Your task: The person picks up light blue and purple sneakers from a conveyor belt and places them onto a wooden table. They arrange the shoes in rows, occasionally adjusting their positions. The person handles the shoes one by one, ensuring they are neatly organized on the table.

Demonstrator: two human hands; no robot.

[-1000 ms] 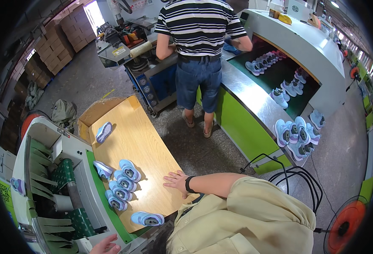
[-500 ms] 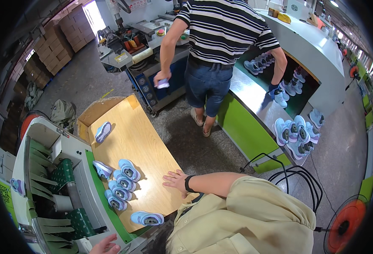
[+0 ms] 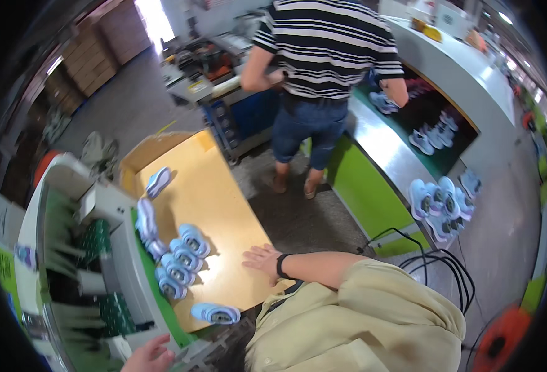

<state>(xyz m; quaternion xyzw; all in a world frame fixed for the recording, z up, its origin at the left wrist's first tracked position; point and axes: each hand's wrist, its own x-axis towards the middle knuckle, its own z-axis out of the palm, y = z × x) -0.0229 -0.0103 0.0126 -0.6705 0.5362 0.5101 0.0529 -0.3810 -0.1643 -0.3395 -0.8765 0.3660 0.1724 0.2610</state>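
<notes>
My right hand [image 3: 262,260] lies flat on the wooden tabletop [image 3: 230,217], fingers spread, holding nothing. To its left stands a row of several light blue and lilac sneakers [image 3: 185,255]. A single sneaker [image 3: 216,314] lies near the table's close edge. More sneakers [image 3: 146,217] rest along the green strip by the machine, and another sneaker [image 3: 158,182] lies farther back. At the lower edge, my left hand [image 3: 149,358] hovers beside the machine with fingers apart and nothing in them.
A machine [image 3: 118,242] with hanging strips and green rollers borders the table's left. Ahead, a person [image 3: 323,68] in a striped shirt stands at a metal bench [image 3: 373,136] with a shoe-filled opening. Sneakers [image 3: 441,201] cluster at the bench end, near black cables [image 3: 438,260] and a red fan [image 3: 500,338].
Another sneaker now lies beside the machine's edge on the left. The person ahead has bent the left arm in and drawn the right arm back from the nearer shoes. My hands hardly moved.
</notes>
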